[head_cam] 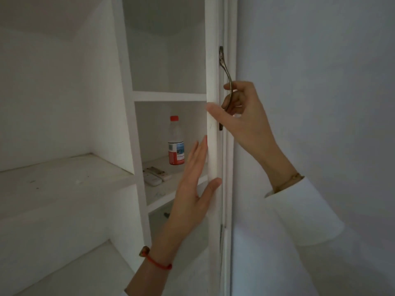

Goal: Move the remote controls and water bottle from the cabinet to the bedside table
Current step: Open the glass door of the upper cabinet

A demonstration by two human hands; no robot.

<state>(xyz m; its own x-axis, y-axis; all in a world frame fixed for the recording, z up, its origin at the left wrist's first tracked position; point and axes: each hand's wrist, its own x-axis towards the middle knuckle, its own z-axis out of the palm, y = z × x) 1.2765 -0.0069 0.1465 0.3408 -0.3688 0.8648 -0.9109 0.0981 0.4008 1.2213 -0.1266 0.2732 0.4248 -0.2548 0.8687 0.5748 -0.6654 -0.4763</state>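
Observation:
A clear water bottle (176,142) with a red cap and red label stands upright on the middle shelf (162,193) of a white cabinet. Two white remote controls (155,174) lie side by side on the same shelf, in front and to the left of the bottle. My right hand (241,112) has its fingers hooked around the curved metal handle (226,82) of the cabinet door (213,146), which stands edge-on. My left hand (192,189) lies flat against the door's inner edge, fingers spread, just right of the bottle.
Above the middle shelf is a bare compartment (166,60); below it a lower compartment is partly hidden by my left arm. A broad white ledge (64,180) runs to the left. A plain wall (320,82) fills the right.

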